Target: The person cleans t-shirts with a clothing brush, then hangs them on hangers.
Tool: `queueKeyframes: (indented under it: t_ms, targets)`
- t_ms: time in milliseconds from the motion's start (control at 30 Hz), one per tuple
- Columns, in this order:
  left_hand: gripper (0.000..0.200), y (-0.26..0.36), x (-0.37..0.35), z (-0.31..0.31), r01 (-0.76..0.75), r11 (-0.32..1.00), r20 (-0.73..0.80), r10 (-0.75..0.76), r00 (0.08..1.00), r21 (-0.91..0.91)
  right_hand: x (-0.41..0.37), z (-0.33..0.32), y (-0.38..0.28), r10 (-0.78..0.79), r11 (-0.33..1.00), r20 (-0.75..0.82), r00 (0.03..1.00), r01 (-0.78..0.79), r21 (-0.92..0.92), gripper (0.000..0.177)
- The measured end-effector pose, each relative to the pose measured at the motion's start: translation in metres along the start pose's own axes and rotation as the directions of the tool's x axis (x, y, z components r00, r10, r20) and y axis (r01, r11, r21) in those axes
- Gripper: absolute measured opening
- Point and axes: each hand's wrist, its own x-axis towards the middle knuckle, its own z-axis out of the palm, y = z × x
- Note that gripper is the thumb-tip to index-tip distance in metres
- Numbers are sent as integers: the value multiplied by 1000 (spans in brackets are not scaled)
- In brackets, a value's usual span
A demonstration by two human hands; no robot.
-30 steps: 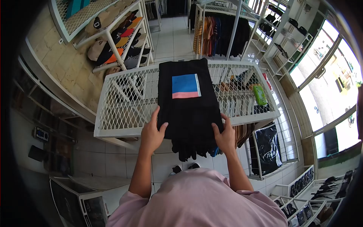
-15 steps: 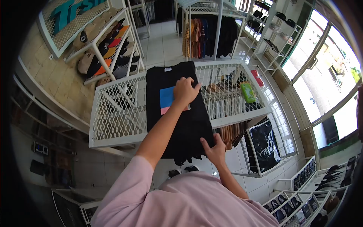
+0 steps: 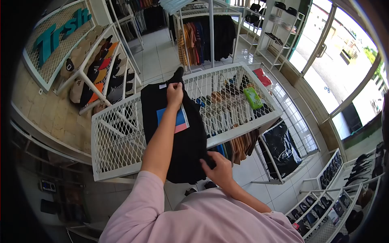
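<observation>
Now the T-shirt (image 3: 187,148) is pinched at the collar by the left hand (image 3: 175,91) (moved up from the print (image 3: 181,121)), its hem gripped by the right hand (image 3: 219,168).

White mesh table (image 3: 121,137) at centre, standing on a pale tiled floor (image 3: 156,60); left of the table, a slanted rack of caps (image 3: 97,77) against a tan tiled wall (image 3: 44,109), with a mesh sign (image 3: 56,34) in teal letters above it; behind the table, a white rail of hanging clothes (image 3: 206,36); right of the table, tall windows (image 3: 344,69) admitting strong daylight, white shelves (image 3: 279,28) beside them; low display racks (image 3: 324,194) on the floor to the table's near right.
</observation>
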Motion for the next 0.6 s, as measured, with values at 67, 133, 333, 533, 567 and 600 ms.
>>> queueKeyframes:
  t_ms: [67,133,333,533,567,600]
  targets:
    - [29,12,-10,-39,29,978,47,-19,999,-209,9,-4,-29,-163,986,160,974,155,64,35]
    - [27,-1,-13,-65,32,949,61,-13,998,-314,27,1,-32,-288,957,297,910,266,114,29]
    - [19,-24,-26,-81,66,829,63,-37,997,-555,168,46,2,-210,975,39,977,212,-63,18]
    - [17,-22,-23,-86,72,750,83,-22,996,-658,202,60,45,-106,778,188,976,199,-596,33]
    - [17,-22,-25,-86,72,750,87,-20,996,-658,201,63,47,-72,816,169,983,156,-556,32]
    - [17,-21,-28,-86,94,740,96,-40,995,-666,197,66,50,-31,851,150,988,105,-514,30]
